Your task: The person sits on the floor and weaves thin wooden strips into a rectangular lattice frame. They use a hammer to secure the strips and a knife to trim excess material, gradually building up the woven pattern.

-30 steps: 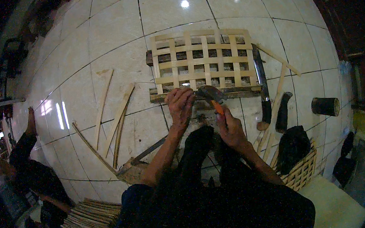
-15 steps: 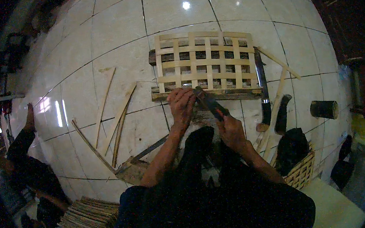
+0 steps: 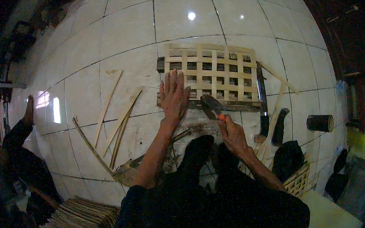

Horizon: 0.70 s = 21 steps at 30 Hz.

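Observation:
A woven lattice of pale, flat bamboo strips (image 3: 214, 70) lies on dark wooden bars (image 3: 244, 105) on the floor ahead of me. My left hand (image 3: 175, 98) rests flat on the lattice's near left corner, fingers stretched out and holding nothing. In my right hand (image 3: 233, 134) is a dark hand tool (image 3: 213, 105) with orange on its handle; its exact kind is unclear. The tool's dark end is at the near edge of the lattice, just right of my left hand. Whether it touches the strips is hard to make out.
Loose bamboo strips (image 3: 108, 108) lie on the left tiles. Right of the lattice are a long-bladed knife (image 3: 262, 87) and a dark cylinder (image 3: 318, 123). A stack of strips (image 3: 77, 225) stands lower left, near another person (image 3: 25, 149). A woven piece (image 3: 298, 182) sits lower right.
My left hand has gone from gripping at the near edge beside the tool to lying flat on the lattice corner. The tool has shifted slightly right in view, still in my right hand.

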Tool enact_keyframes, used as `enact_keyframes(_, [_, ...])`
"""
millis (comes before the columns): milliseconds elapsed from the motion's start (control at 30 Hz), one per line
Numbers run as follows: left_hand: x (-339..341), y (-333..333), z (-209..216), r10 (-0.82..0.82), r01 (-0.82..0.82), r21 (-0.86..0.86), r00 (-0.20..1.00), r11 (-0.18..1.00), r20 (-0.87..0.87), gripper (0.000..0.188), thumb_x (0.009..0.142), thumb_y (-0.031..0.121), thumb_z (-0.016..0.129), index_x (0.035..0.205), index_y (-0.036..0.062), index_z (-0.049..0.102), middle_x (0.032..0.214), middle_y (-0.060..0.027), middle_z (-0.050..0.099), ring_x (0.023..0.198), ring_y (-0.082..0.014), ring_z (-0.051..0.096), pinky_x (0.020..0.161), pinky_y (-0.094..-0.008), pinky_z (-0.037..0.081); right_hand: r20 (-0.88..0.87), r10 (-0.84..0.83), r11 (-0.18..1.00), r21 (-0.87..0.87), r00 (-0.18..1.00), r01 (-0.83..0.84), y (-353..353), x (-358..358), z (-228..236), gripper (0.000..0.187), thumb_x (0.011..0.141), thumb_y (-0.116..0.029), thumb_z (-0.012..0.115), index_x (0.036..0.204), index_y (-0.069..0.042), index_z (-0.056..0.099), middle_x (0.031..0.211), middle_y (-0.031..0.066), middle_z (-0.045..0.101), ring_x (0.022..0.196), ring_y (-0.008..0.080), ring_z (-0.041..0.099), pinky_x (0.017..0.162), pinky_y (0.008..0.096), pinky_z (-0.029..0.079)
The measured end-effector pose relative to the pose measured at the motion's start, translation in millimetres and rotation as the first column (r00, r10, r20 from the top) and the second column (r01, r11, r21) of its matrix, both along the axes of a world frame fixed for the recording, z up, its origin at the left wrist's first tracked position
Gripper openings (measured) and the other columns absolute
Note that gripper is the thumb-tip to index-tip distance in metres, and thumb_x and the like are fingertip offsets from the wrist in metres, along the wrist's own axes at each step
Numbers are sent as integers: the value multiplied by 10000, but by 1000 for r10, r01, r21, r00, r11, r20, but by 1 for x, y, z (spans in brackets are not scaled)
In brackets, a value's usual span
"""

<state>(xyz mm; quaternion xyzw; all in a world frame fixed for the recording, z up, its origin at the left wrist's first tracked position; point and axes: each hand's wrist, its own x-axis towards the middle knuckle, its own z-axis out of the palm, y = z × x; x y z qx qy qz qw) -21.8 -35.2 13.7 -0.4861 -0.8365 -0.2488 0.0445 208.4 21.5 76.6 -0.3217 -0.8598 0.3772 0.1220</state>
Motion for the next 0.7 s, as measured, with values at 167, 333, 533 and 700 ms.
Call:
enact_keyframes(167, [-2, 13, -16, 24, -26, -234, 1000, 972, -14, 589, 960, 291, 445, 1498, 195, 226, 1562, -52, 192, 1447, -285, 134, 1102, -595, 181, -38, 72, 985, 161, 997, -65, -5, -10, 25, 216, 981, -221, 471, 1057, -20, 494, 764, 235, 604, 690, 432, 609, 594, 461, 472])
enact_keyframes(333, [-3, 17, -13, 55, -62, -235, 998, 970, -37, 577, 963, 306, 444, 1493, 208, 239, 1565, -44, 178, 1447, -287, 133, 1081, -628, 203, 146, 22, 999, -30, 989, -18, 11, -10, -18, 248, 991, -240, 452, 1035, -6, 521, 703, 200, 600, 621, 373, 608, 561, 435, 474])
enact_keyframes(533, [1, 15, -11, 62, -70, -264, 997, 962, -37, 562, 963, 322, 440, 1483, 199, 268, 1563, -40, 186, 1445, -283, 142, 1068, -635, 231, 31, 18, 996, 87, 999, -21, 4, 5, -20, 282, 1011, -264, 410, 1039, 3, 494, 660, 190, 562, 584, 314, 590, 556, 419, 472])
enact_keyframes(700, [0, 16, -13, 66, -70, -283, 998, 957, -25, 558, 963, 307, 446, 1480, 188, 275, 1558, -47, 200, 1442, -289, 152, 1061, -634, 248, 60, 42, 981, 187, 997, -52, -1, 1, -50, 261, 1008, -240, 402, 1008, 3, 497, 732, 212, 587, 634, 319, 608, 609, 411, 496])
